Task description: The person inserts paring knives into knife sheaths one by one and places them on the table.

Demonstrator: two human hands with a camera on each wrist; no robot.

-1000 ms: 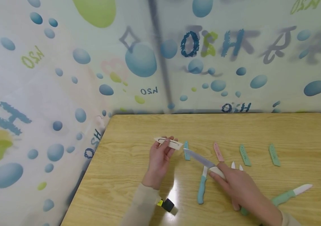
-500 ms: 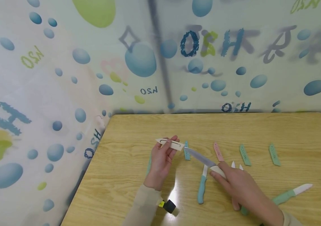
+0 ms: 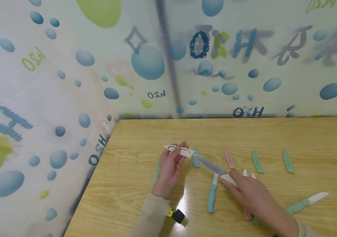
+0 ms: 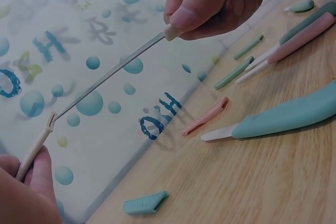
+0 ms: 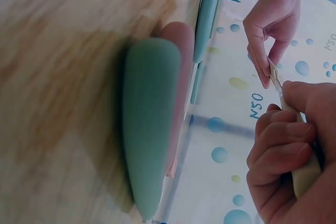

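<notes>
My left hand (image 3: 168, 171) holds a cream knife sheath (image 3: 186, 152) between thumb and fingers, above the table. In my right hand (image 3: 255, 196) is the cream handle (image 3: 228, 180) of a kitchen knife, its metal blade (image 3: 210, 165) slanting up toward the sheath. In the left wrist view the blade (image 4: 113, 74) has its tip at the sheath's mouth (image 4: 51, 121); how far inside it sits, I cannot tell. The right wrist view shows fingers (image 5: 281, 158) curled round the handle. A light blue sheath (image 3: 196, 161) lies behind the blade tip.
A pink sheath (image 3: 229, 158) and two green sheaths (image 3: 257, 162) lie further right. A blue-handled knife (image 3: 211, 199) points away between my hands. Pink (image 5: 181, 40) and green (image 5: 149, 114) handles lie under my right hand. Another green knife (image 3: 298, 205) lies rightward. Something green (image 3: 157, 172) shows behind my left hand.
My left hand has shifted slightly right with the sheath, closing the small gap to the knife tip. The right hand has stayed nearly still. The green thing beside the left hand has come into view.
</notes>
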